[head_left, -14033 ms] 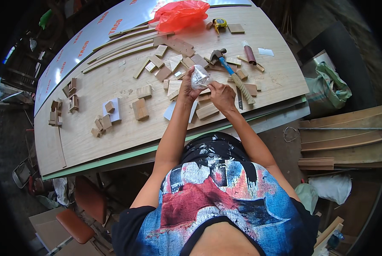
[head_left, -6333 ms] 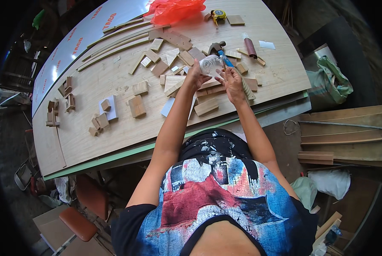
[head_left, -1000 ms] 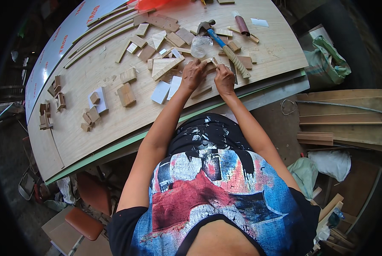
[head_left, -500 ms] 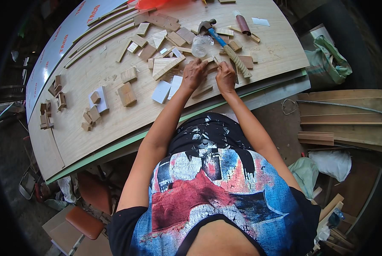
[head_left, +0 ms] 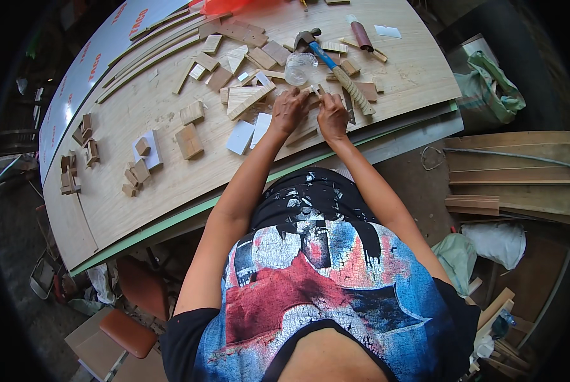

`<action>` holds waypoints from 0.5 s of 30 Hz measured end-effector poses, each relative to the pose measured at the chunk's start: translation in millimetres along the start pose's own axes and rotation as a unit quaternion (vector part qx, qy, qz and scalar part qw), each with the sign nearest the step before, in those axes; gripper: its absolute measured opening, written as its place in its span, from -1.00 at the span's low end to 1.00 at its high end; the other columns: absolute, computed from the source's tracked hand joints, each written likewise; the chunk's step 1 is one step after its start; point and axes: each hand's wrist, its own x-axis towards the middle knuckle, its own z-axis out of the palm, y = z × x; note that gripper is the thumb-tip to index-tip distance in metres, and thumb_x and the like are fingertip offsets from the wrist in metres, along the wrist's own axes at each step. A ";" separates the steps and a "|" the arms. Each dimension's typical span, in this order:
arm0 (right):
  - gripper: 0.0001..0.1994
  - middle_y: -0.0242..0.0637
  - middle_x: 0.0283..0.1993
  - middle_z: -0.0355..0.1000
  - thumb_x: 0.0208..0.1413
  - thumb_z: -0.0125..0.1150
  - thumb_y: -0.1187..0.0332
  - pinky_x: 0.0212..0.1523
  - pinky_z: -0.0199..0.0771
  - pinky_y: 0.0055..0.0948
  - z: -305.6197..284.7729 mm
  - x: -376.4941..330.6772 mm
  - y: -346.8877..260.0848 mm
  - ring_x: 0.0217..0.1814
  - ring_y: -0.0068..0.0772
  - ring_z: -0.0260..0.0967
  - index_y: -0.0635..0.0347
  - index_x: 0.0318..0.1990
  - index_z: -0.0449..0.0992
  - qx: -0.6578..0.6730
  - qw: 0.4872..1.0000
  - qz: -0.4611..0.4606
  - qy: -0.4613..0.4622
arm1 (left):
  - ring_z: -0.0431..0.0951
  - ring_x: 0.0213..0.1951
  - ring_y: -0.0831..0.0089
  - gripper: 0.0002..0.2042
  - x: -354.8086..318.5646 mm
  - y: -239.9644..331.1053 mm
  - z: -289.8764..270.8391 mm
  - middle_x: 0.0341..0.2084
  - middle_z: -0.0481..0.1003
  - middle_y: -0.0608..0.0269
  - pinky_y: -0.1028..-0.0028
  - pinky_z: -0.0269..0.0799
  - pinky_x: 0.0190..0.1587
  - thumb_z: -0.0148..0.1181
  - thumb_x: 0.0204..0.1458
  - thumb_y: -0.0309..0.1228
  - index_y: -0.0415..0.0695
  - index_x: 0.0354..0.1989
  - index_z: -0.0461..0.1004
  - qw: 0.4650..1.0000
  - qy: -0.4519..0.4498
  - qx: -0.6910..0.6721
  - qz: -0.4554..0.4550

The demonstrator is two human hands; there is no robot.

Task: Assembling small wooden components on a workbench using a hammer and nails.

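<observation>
Both hands are close together over the near edge of the worktable (head_left: 221, 143), fingers bent inward. My left hand (head_left: 289, 111) is closed in a pinch on a small wooden piece (head_left: 314, 93) between the hands. My right hand (head_left: 332, 117) is closed at the other side of it, its fingertips on the same small piece; much of the piece is hidden by the fingers. Just beyond them stands a clear plastic container (head_left: 300, 69). A claw hammer (head_left: 342, 76) with a blue neck and pale handle lies beside my right hand.
Several wood offcuts (head_left: 240, 58) are scattered beyond my hands, with long strips (head_left: 157, 60) farther left. Small joined blocks (head_left: 68, 172) are at the far left. A reddish-brown cylinder (head_left: 361, 37) lies at the back right. White pieces (head_left: 240, 137) are near my left wrist.
My right hand has shifted slightly left, closer to my left hand. The left hand stays nearly in place, and the things on the table have not visibly moved.
</observation>
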 end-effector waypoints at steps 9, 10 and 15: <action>-0.94 -0.16 -0.45 0.26 -0.14 -0.03 0.50 -0.53 0.33 -0.27 0.6 6.5 12.7 -0.48 -0.10 0.31 0.14 -0.45 0.34 -0.039 0.999 -0.027 -0.004 | 0.41 -0.40 0.21 -0.73 1.0 1.2 -4.8 -0.44 0.38 0.13 0.37 0.33 -0.37 0.13 -0.25 -0.38 -0.08 -0.28 0.42 0.996 -0.074 0.016 -0.043; -0.94 -0.16 -0.45 0.26 -0.14 -0.03 0.50 -0.53 0.33 -0.27 0.8 7.2 14.0 -0.48 -0.10 0.31 0.14 -0.45 0.34 -0.038 0.999 -0.028 -0.004 | 0.41 -0.40 0.21 -0.73 0.7 1.0 -4.7 -0.44 0.38 0.13 0.37 0.33 -0.37 0.13 -0.25 -0.38 -0.08 -0.28 0.42 0.996 -0.073 0.016 -0.044; -0.92 -0.16 -0.46 0.28 -0.19 0.05 0.54 -0.46 0.29 -0.26 0.2 9.5 12.9 -0.43 -0.09 0.28 0.19 -0.47 0.34 -0.030 0.999 0.010 -0.004 | 0.41 -0.42 0.20 -0.74 -0.7 0.5 -4.4 -0.46 0.38 0.13 0.36 0.33 -0.39 0.12 -0.25 -0.39 -0.07 -0.29 0.42 0.998 -0.052 0.010 -0.036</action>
